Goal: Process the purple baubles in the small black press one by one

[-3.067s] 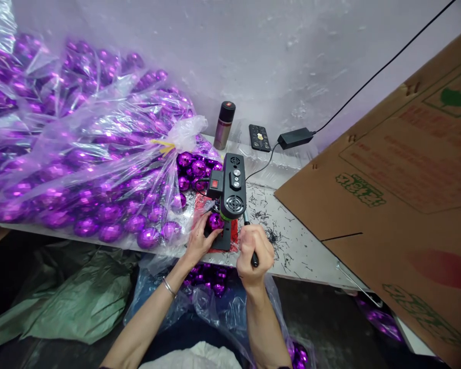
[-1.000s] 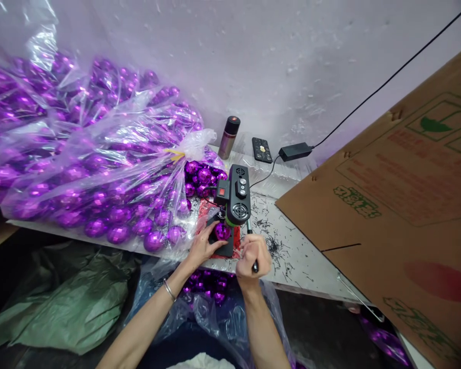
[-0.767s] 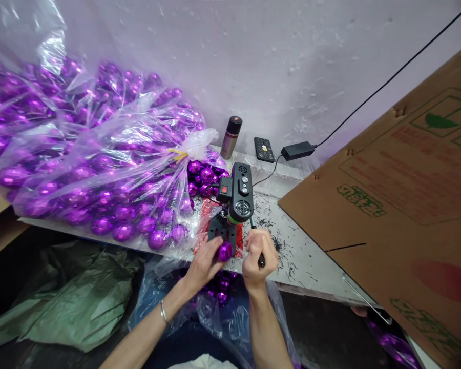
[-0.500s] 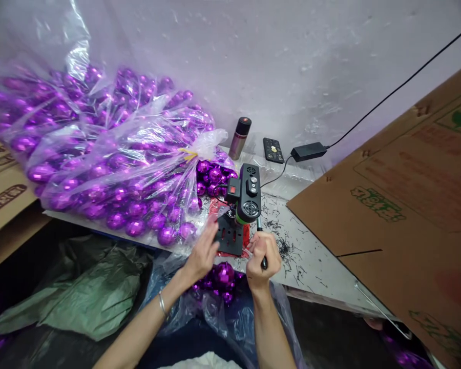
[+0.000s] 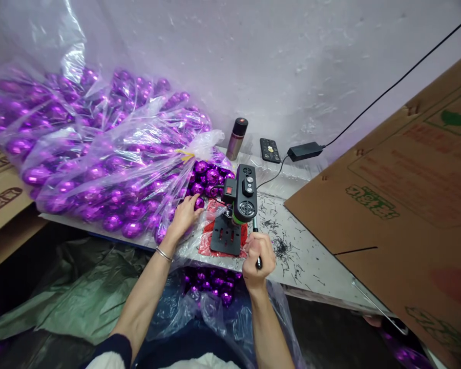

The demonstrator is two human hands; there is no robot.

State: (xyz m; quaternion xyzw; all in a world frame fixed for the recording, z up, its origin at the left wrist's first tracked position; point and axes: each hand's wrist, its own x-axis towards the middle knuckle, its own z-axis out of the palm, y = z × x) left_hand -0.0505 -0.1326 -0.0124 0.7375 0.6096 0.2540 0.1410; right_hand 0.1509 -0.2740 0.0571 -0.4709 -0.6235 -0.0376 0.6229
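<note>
My right hand (image 5: 259, 259) is wrapped round the lever handle (image 5: 258, 263) of a small black bench drill press (image 5: 246, 195). The press stands on its slotted black base plate (image 5: 226, 237), over red plastic sheeting. My left hand (image 5: 187, 212) reaches with fingers stretched out to the loose purple mirrored balls (image 5: 211, 177) left of the press. Its fingertips are at a ball (image 5: 198, 203) by the edge of the pile; no grip on it shows. More purple balls (image 5: 215, 284) lie in clear plastic at my lap.
A big tied clear bag of purple balls (image 5: 111, 154) fills the left. Behind the press are a dark bottle (image 5: 237, 139), a phone (image 5: 269, 150) and a power adapter (image 5: 305, 151). Black shavings (image 5: 282, 246) litter the table at right, beside a large cardboard box (image 5: 399, 205).
My left hand has moved from beside the base plate up and left to the loose balls. A larger purple ball now no longer shows atop those at my lap. My right hand stays on the lever.
</note>
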